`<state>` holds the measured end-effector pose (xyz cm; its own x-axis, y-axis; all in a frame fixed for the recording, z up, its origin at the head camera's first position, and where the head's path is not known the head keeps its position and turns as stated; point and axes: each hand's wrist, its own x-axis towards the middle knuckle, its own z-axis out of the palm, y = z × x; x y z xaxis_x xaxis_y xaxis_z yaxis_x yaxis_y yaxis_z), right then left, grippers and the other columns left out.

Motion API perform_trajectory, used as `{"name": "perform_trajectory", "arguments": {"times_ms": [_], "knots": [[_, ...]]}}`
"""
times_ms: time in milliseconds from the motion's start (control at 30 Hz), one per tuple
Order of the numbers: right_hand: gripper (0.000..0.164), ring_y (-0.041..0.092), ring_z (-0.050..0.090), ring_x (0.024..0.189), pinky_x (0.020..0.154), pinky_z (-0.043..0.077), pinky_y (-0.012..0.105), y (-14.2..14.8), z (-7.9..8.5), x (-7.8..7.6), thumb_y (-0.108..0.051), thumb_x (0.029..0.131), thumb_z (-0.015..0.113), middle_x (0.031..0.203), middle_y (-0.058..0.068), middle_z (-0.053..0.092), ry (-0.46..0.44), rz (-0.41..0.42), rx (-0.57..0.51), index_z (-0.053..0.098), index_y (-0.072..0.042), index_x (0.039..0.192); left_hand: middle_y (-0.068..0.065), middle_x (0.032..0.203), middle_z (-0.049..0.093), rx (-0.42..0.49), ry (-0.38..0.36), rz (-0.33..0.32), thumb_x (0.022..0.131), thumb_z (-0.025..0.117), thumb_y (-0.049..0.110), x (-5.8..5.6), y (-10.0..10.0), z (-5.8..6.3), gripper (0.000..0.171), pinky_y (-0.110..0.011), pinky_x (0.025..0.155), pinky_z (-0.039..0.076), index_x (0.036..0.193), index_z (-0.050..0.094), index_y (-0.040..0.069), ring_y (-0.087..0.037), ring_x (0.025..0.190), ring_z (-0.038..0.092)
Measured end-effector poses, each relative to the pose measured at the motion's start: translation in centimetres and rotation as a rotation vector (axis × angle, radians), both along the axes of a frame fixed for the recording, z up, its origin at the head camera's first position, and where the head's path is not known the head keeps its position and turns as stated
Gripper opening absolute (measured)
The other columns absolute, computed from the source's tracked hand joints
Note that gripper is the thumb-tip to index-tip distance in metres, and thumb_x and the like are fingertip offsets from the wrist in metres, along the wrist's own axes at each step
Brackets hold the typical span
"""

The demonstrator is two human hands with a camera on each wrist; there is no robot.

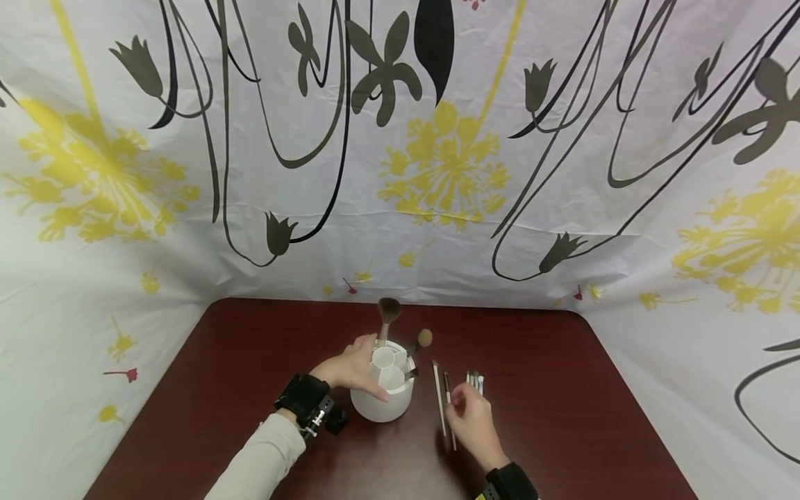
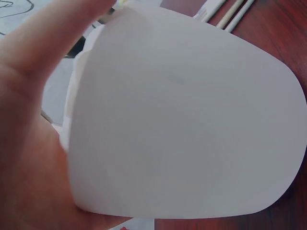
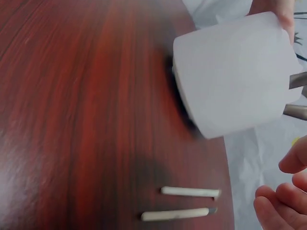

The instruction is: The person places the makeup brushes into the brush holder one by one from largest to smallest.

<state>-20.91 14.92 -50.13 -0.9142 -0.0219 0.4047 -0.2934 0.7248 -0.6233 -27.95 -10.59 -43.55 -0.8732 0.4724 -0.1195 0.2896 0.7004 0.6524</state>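
Note:
My left hand (image 1: 353, 368) grips a white round brush holder (image 1: 382, 406) by its rim and side, the thumb at the near side. The holder has compartments; a large makeup brush (image 1: 389, 312) and a rounder-headed one (image 1: 425, 338) stand in it, plus a short dark-tipped brush (image 1: 410, 374). To its right, two thin brushes (image 1: 439, 399) lie on the table. My right hand (image 1: 475, 422) is over the table just right of these, fingers loosely bent. In the right wrist view, the thumb (image 3: 295, 157) is apart from the fingers, with nothing seen between them.
Several short brushes (image 1: 476, 382) lie side by side just beyond my right hand. The dark red wooden table (image 1: 537, 361) has rounded far corners. A white cloth (image 1: 450, 257) with yellow and grey flower prints hangs behind it and at the sides.

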Motion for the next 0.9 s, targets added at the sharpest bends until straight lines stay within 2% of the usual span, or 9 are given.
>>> {"name": "perform_trajectory", "arguments": {"times_ms": [167,367,533,700,800,900], "knots": [[0.017,0.007,0.049,0.062,0.053,0.042,0.022,0.3,-0.7,0.2,0.004,0.069,0.065,0.07,-0.002,0.054,-0.106,-0.001,0.044,0.055,-0.007,0.079,-0.025,0.141,0.022,-0.007,-0.039,-0.003,0.057,0.082,0.043,0.5,-0.6,0.3,0.121,-0.054,0.099,0.028,0.141,0.012,-0.006,-0.04,0.128,0.024],[0.014,0.006,0.047,0.057,0.049,0.038,0.023,0.0,-1.8,0.0,-0.004,0.07,0.066,0.067,-0.004,0.053,-0.189,-0.063,0.124,0.056,-0.01,0.078,-0.025,0.135,0.023,0.022,-0.042,0.037,0.056,0.083,0.043,1.2,-1.0,0.4,0.121,-0.052,0.095,0.033,0.141,0.013,-0.007,-0.039,0.122,0.031],[0.015,0.008,0.047,0.06,0.05,0.038,0.023,-0.4,-2.7,-0.5,-0.005,0.069,0.067,0.071,-0.003,0.051,-0.161,-0.062,0.201,0.056,-0.011,0.076,-0.023,0.132,0.026,0.047,-0.043,0.095,0.055,0.081,0.048,1.2,-1.2,-0.1,0.121,-0.05,0.091,0.037,0.141,0.014,-0.003,-0.036,0.118,0.036],[0.015,0.012,0.05,0.063,0.053,0.042,0.027,-0.9,-3.3,-1.1,-0.004,0.069,0.068,0.075,0.001,0.051,-0.12,-0.05,0.259,0.059,-0.005,0.081,-0.024,0.136,0.023,0.076,-0.067,0.123,0.055,0.08,0.052,0.7,-1.4,-0.9,0.124,-0.05,0.094,0.036,0.141,0.009,-0.004,-0.035,0.122,0.034],[0.019,0.016,0.055,0.067,0.057,0.045,0.031,-1.1,-3.6,-1.4,-0.004,0.069,0.07,0.078,0.004,0.053,-0.112,-0.048,0.281,0.061,-0.002,0.086,-0.026,0.141,0.016,0.161,-0.103,0.135,0.055,0.081,0.049,0.5,-1.5,-1.4,0.128,-0.05,0.098,0.031,0.142,0.003,-0.004,-0.037,0.127,0.027],[0.018,0.017,0.055,0.066,0.056,0.045,0.031,-1.2,-3.8,-1.7,-0.003,0.069,0.07,0.076,0.004,0.053,-0.089,-0.034,0.291,0.06,-0.002,0.084,-0.027,0.144,0.01,0.266,-0.148,0.141,0.054,0.083,0.045,0.4,-1.5,-1.9,0.132,-0.051,0.1,0.028,0.142,-0.003,-0.002,-0.038,0.13,0.022]]}}
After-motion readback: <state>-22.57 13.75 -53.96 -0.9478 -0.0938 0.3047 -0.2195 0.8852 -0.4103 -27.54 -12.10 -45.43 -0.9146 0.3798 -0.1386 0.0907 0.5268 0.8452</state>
